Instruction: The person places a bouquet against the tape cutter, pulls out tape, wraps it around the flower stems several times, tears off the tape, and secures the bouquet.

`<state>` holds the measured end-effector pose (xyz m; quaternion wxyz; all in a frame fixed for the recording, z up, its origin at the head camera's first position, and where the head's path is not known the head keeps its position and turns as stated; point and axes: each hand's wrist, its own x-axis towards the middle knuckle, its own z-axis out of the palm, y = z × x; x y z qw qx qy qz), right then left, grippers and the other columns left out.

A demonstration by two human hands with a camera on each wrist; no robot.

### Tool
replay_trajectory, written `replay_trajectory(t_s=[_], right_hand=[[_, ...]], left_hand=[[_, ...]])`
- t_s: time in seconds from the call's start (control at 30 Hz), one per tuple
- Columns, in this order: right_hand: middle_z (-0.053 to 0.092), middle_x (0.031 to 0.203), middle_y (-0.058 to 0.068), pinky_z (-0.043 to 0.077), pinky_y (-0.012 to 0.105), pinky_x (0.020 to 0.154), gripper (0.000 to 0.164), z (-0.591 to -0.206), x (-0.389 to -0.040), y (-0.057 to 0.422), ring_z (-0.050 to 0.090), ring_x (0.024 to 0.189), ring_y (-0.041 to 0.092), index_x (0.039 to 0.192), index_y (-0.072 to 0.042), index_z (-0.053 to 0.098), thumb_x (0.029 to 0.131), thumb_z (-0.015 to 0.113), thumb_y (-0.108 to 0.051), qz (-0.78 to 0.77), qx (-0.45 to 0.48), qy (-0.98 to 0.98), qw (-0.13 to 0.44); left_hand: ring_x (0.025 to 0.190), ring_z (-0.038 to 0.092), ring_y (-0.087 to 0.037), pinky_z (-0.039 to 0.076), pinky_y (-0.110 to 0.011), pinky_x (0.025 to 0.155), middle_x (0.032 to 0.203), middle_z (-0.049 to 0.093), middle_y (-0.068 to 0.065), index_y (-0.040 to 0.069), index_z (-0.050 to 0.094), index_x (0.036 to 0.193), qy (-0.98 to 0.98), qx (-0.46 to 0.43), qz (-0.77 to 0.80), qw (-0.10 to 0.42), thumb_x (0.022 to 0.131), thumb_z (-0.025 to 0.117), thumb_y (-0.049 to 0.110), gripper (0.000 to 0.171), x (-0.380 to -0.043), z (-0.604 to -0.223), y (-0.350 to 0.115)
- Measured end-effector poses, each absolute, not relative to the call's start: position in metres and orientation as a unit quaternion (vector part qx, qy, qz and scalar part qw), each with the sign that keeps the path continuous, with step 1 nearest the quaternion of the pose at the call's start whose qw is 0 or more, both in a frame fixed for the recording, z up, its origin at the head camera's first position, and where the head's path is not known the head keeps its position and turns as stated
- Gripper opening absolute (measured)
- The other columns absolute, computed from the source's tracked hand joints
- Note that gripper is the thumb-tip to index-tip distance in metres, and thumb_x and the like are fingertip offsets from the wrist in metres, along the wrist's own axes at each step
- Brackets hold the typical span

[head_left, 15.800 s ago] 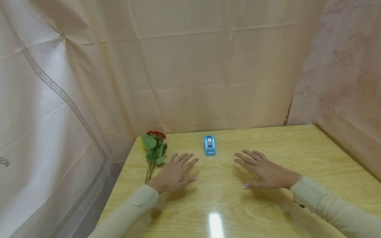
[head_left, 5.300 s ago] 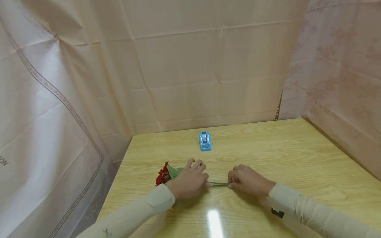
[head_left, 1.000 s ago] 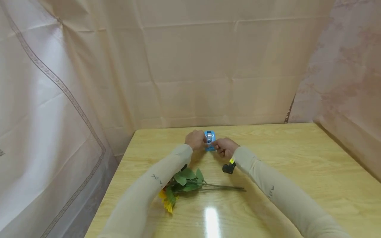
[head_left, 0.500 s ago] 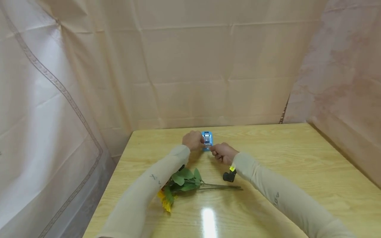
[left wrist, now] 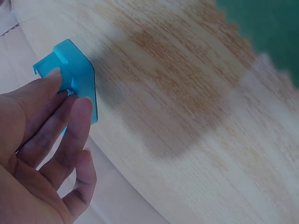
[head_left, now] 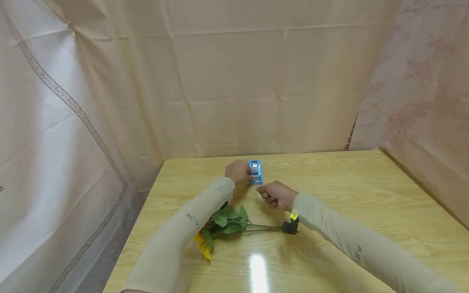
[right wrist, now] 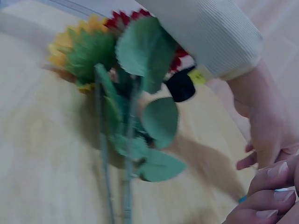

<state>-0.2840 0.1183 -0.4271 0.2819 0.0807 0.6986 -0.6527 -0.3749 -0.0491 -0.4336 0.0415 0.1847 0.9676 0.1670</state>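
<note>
My left hand (head_left: 238,172) grips the small blue tape dispenser (head_left: 258,176) near the back of the table. Thumb and fingers are on the dispenser's side (left wrist: 71,65) in the left wrist view. My right hand (head_left: 278,195) is just in front of it, thumb and index finger pinching a short piece of clear tape (head_left: 257,188). Its other fingers are curled in. Below my hands lies a bunch of artificial flowers (head_left: 229,221), partly hidden by my left sleeve. Yellow and red blooms (right wrist: 88,51), green leaves and long stems show in the right wrist view.
The wood-grain table (head_left: 329,183) carries all of this. A beige cloth (head_left: 220,81) hangs behind the table's back edge and along both sides. A black wrist camera (head_left: 290,227) under my right cuff overlaps the stem ends.
Over the last second my right hand has drawn back from the dispenser toward me, pinching the tape. My left hand keeps its grip. Earlier, both hands held the flowers, which now lie on the table.
</note>
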Motion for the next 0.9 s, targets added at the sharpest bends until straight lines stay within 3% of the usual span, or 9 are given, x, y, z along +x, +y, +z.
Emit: replay_trajectory(t_s=[0.17,0.7,0.9], right_hand=[[0.043,0.060,-0.006,0.025,0.019,0.048,0.029,-0.428,-0.268,0.117,0.029,0.050,0.004,0.076,-0.012,0.050,0.105,0.055,-0.014,-0.662,0.073,0.688,0.288],[0.042,0.064,-0.006,0.024,0.019,0.048,0.016,-0.429,-0.242,0.117,0.027,0.052,0.005,0.092,-0.009,0.054,0.106,0.055,-0.016,-0.691,0.071,0.652,0.302],[0.042,0.063,-0.006,0.023,0.019,0.047,0.020,-0.427,-0.235,0.115,0.026,0.052,0.005,0.086,-0.010,0.056,0.105,0.057,-0.016,-0.684,0.062,0.662,0.301]], left_hand=[[0.088,0.070,-0.017,0.057,-0.034,0.075,0.106,0.077,-0.002,0.013,0.083,0.096,0.967,0.187,0.169,0.040,0.089,0.083,0.027,0.016,-0.376,-0.434,-0.050],[0.089,0.070,-0.018,0.058,-0.032,0.078,0.101,0.077,-0.005,0.007,0.083,0.089,0.956,0.204,0.206,0.054,0.091,0.081,0.018,0.012,-0.383,-0.440,-0.060],[0.093,0.070,-0.022,0.058,-0.033,0.078,0.104,0.076,-0.008,0.005,0.082,0.092,0.954,0.200,0.214,0.059,0.091,0.081,0.017,0.012,-0.383,-0.439,-0.063]])
